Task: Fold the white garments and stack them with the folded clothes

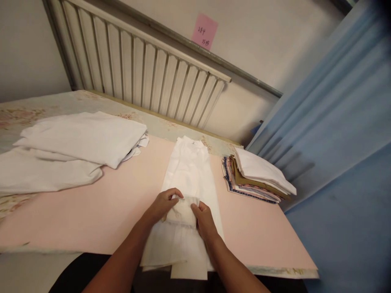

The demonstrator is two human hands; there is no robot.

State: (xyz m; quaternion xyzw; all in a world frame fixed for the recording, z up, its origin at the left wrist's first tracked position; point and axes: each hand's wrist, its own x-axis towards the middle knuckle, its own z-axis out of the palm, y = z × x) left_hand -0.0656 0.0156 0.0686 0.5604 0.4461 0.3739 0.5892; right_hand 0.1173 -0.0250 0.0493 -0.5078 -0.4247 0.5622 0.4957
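Note:
A white shirt, folded into a long narrow strip, lies in the middle of the table, its lower end reaching the front edge. Over it I hold a cuff of the shirt, spread between my two hands. The fingers of my left hand pinch the cuff's upper left corner. At its right edge, my right hand grips the cloth between thumb and fingers. A small round mark like a button shows on the cuff. Some fingertips of both hands are hidden by the fabric.
A pink cloth covers much of the table. Loosely laid white garments are on the left. To the right stands a stack of folded clothes, beside a blue curtain. A radiator runs behind the table.

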